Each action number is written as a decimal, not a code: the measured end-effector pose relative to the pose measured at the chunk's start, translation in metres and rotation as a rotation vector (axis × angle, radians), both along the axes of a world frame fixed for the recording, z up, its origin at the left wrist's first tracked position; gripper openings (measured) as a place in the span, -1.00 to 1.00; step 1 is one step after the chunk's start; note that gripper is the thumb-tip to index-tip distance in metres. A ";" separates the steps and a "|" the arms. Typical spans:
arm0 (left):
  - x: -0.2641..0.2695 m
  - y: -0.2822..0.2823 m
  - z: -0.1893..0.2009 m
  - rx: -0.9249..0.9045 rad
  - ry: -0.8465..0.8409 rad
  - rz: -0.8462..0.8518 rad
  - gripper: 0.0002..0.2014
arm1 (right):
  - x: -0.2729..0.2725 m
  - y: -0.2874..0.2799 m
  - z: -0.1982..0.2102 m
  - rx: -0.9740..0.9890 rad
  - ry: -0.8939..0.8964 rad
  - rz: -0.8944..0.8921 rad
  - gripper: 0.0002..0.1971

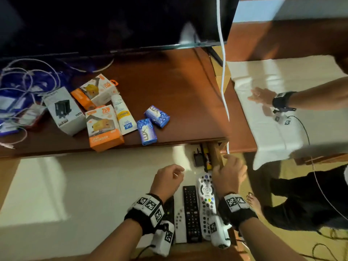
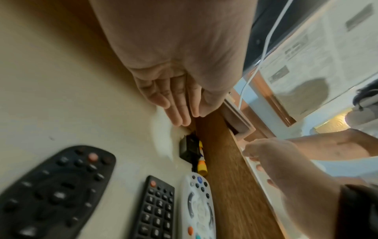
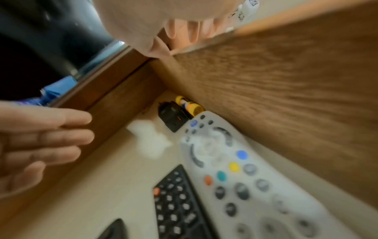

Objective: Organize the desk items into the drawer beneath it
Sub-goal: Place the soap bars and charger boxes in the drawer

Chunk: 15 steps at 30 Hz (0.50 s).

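Drawer [image 1: 98, 185] open below both hands; right hand [image 1: 228, 173] on its side wall.

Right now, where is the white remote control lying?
In the head view the white remote lies inside the open drawer, along its right wooden wall, just right of the slim black remote and near the black charger.
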<state>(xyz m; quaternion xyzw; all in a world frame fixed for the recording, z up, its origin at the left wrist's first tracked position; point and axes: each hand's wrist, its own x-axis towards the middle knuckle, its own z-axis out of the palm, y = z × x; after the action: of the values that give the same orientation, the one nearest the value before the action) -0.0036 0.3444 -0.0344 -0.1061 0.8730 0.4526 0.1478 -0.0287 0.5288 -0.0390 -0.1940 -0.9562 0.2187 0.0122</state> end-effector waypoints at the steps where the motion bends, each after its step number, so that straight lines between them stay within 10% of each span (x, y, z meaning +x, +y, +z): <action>1: 0.005 -0.008 0.006 -0.007 0.050 0.005 -0.87 | -0.001 -0.005 0.006 -0.004 0.006 0.000 -0.71; 8: -0.009 -0.062 0.048 -0.108 0.327 0.100 -0.84 | -0.050 -0.066 0.048 -0.105 0.138 0.256 -0.79; 15: -0.068 -0.091 0.074 -0.509 0.233 -0.082 -0.34 | -0.102 -0.148 0.085 -0.014 0.018 0.761 -0.31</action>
<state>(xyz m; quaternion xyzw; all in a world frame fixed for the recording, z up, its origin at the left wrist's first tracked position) -0.0717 0.2532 0.0395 -0.0519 0.9732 0.2217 0.0334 -0.1308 0.3807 0.0458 0.1767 -0.9583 0.2156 -0.0629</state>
